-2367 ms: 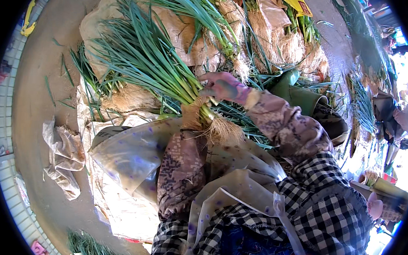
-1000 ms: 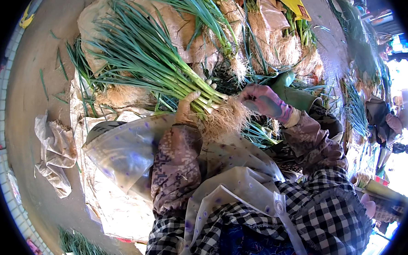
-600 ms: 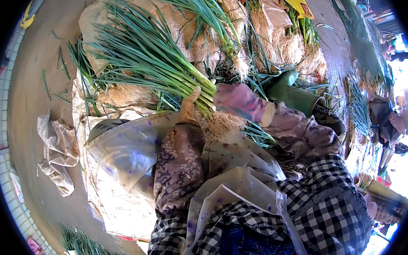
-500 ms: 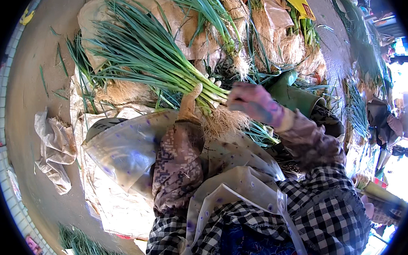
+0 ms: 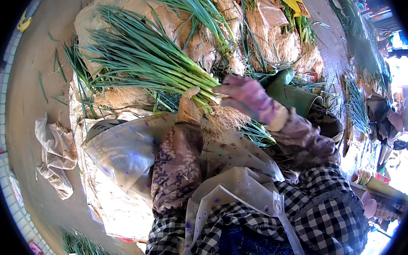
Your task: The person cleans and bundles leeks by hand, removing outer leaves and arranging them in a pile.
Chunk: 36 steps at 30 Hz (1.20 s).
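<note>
A large bunch of green onions lies across my lap, its leaves fanning out to the far left. My left hand, in a tan glove, is closed round the lower stalks from the near side, thumb up. Pale stringy roots hang just right of it. My right hand, in a pink and purple glove, has its fingers closed at the pale stem ends on the right side of the bunch. Slight blur softens those fingers. Beneath the bunch, a clear spotted plastic apron covers my lap.
More green onions with long roots are piled beyond, partly under brown sacking. A green boot stands beside my right hand. Pale sacks lie on the ground at left, near a crumpled plastic bag. Cut leaves litter the floor.
My right hand has shifted slightly left and up, its fingers now reaching the stem bases. The left hand keeps its hold on the bunch, and the whole view has moved slightly.
</note>
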Tool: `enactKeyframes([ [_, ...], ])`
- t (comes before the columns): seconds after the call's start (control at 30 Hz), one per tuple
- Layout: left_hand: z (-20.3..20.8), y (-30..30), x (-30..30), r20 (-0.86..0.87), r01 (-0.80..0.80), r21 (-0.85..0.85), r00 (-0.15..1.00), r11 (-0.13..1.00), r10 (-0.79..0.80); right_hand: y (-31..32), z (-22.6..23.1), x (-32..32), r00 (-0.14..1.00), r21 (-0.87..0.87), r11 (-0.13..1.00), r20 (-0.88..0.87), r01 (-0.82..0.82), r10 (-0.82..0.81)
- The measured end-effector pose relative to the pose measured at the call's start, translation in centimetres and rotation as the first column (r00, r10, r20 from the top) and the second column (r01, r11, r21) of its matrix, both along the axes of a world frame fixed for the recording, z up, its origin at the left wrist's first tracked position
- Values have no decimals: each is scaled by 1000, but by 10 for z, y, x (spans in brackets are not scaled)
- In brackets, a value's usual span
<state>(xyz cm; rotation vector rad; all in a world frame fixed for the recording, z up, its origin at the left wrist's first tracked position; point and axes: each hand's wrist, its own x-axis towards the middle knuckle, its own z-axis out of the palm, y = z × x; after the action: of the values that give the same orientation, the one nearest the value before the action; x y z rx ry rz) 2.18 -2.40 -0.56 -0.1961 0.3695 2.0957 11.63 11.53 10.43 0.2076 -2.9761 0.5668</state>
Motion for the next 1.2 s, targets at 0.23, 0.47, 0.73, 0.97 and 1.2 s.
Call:
enactKeyframes([
  [0.23, -16, -3, 7, -88, -85, -159, 994, 984, 71, -13, -84, 16, 790, -765, -198, 588, 612, 172],
  [0.47, 7, -8, 6, -219, -68, -52, 974, 996, 55, 1, 23, 39, 827, -687, 727, 415, 12, 378],
  [0.73, -6, -9, 0, -148, 106, -183, 980, 977, -134, -5, 7, 15, 996, -72, 997, 84, 26, -20],
  [0.97, -22, -9, 6, -84, 12, -135, 996, 991, -24, -28, -36, 8, 954, 200, 976, 268, 83, -136],
  [1.2, -12, -1, 9, -86, -68, -163, 995, 984, 54, 11, -26, 22, 984, -287, 941, 75, 177, -162],
])
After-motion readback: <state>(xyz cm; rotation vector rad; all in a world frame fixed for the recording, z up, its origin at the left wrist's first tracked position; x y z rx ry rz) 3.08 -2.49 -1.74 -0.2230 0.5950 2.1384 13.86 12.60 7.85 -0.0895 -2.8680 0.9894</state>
